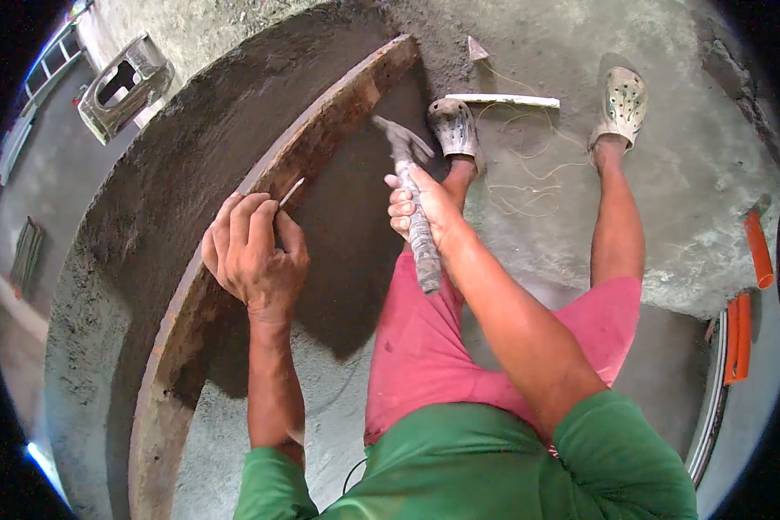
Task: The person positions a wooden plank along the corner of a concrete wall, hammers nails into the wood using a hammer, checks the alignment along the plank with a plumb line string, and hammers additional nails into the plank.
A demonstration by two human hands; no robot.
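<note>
My left hand (256, 247) is closed over the top edge of a long wooden board (338, 108). Between its thumb and fingers a thin, pale nail (291, 192) sticks out, slanting up to the right. My right hand (425, 206) grips a cement-crusted claw hammer (420, 234) around its wrapped handle. The hammer's head (403, 143) is raised, to the right of the board and apart from the nail. The board stands on edge along a curved band of grey mortar (195, 130); my left hand hides part of it.
By my feet lie a white strip (504, 100), a tangled string (529, 178) and a pointed metal plumb bob (477, 49). Orange pipes (738, 338) are at the right edge. A cement-smeared plastic container (126, 87) and a ladder (54, 59) show at upper left.
</note>
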